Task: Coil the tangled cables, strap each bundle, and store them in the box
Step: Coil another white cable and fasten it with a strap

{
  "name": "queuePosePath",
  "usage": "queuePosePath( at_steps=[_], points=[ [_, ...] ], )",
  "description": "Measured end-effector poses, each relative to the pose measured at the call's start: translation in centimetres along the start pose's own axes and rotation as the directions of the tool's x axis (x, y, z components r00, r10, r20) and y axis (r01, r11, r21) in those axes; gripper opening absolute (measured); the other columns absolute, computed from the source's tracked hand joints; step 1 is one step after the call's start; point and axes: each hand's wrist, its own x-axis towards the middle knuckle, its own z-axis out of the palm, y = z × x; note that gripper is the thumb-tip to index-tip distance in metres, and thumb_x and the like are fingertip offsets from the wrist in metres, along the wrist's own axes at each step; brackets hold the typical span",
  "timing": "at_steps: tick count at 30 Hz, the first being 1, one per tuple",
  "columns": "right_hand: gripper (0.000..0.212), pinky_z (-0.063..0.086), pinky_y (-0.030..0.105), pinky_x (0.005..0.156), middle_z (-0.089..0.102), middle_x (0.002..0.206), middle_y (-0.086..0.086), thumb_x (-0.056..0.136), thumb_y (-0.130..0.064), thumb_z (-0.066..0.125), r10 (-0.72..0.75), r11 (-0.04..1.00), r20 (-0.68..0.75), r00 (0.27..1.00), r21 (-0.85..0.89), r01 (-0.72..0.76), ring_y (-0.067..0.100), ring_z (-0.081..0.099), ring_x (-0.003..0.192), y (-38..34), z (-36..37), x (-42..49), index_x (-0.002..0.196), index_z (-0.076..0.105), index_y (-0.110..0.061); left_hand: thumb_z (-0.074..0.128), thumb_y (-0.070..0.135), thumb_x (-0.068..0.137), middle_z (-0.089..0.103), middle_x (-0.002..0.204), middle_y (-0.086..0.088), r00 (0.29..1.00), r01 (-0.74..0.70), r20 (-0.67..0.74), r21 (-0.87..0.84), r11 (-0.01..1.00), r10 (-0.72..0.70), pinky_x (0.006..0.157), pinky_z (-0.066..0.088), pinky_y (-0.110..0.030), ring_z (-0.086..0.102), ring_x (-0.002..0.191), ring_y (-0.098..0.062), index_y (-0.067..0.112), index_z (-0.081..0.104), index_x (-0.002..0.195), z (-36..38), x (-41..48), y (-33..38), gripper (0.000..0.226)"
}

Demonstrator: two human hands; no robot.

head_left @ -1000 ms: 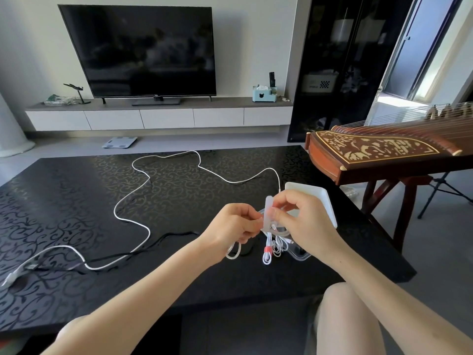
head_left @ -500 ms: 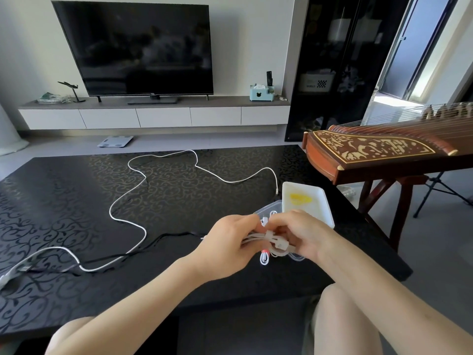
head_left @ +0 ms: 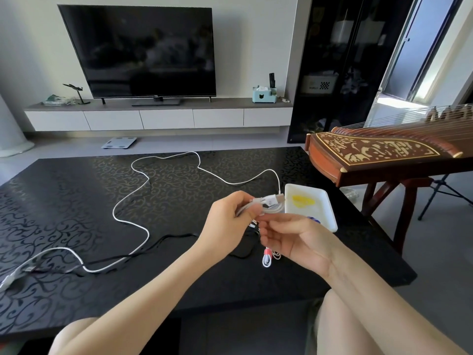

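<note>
Cable bundle point(head_left: 272, 206), white, tightly coiled, pinched in left hand point(head_left: 226, 221)

Home living room, television point(head_left: 143, 49), zither point(head_left: 378, 152)
</note>
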Motion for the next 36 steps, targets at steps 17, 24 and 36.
queuePosePath(
  at_steps=[17,24,36],
  points=[
    [0.031,0.039,0.02,0.044,0.05,0.065,0.005,0.064,-0.031,0.08,0.196,0.972,-0.165,0.967,0.164,-0.169,0.011,0.043,0.051,1.3,-0.8,0.5,0.074,0.07,-0.003,0.056,0.007,0.09,0.065,0.091,0.005,0.876,-0.393,0.445,0.443,0.806,0.183,0.083,0.041,-0.023,0.055,0.088,-0.013,0.019,0.06,0.126,-0.5,-0.2,-0.2,0.038],
    [0.014,0.035,0.015,0.037,0.046,0.059,0.001,0.064,-0.015,0.074,0.212,0.957,-0.223,0.951,0.244,-0.156,0.005,0.04,0.04,1.2,-0.7,0.7,0.063,0.064,-0.005,0.051,0.029,0.093,0.075,0.095,-0.007,0.91,0.39,0.295,-0.366,0.845,-0.292,0.08,0.051,-0.023,0.07,0.091,-0.018,0.019,0.053,0.125,-4.7,1.6,-2.0,0.034],
    [0.02,0.042,0.016,0.037,0.052,0.058,0.003,0.071,-0.007,0.069,0.26,0.601,-0.02,0.965,0.786,-0.145,0.01,0.048,0.041,5.6,-1.1,3.9,0.087,0.064,0.005,0.045,0.041,0.093,0.069,0.117,0.0,0.94,0.336,0.272,-0.637,0.694,-0.205,0.096,0.047,-0.025,0.06,0.115,-0.01,0.013,0.055,0.119,0.8,0.4,-4.9,0.04]
  ],
)
